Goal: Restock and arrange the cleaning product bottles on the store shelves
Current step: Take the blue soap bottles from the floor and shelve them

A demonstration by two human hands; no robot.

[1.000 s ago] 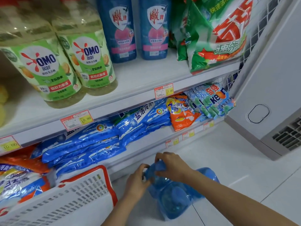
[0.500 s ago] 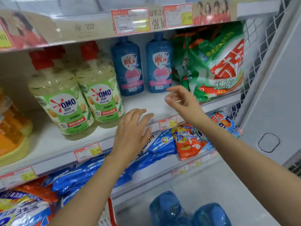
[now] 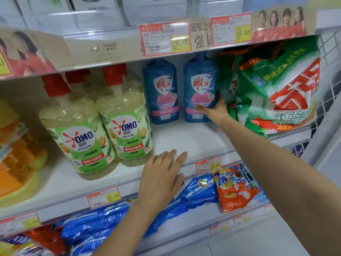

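Two blue detergent bottles stand at the back of the middle shelf (image 3: 193, 139), a left one (image 3: 160, 89) and a right one (image 3: 200, 82). My right hand (image 3: 215, 112) reaches in and grips the right bottle low down, thumb across its label, fingers round its right side next to the green bag. My left hand (image 3: 162, 174) rests flat on the shelf's front edge, fingers straight, holding nothing. Two large pale OMO bottles (image 3: 77, 137) (image 3: 125, 126) with red caps stand to the left of the blue bottles.
A big green and white powder bag (image 3: 276, 93) fills the shelf's right end, against a wire side panel. Blue pouches (image 3: 193, 193) and an orange Tide bag (image 3: 234, 189) lie on the shelf below. Orange and yellow containers (image 3: 16, 159) sit at far left. Bare shelf lies before the blue bottles.
Both hands rose from the bag of blue bottles on the floor. The right hand went on to the right blue bottle and closed on it; the left came down onto the shelf edge.
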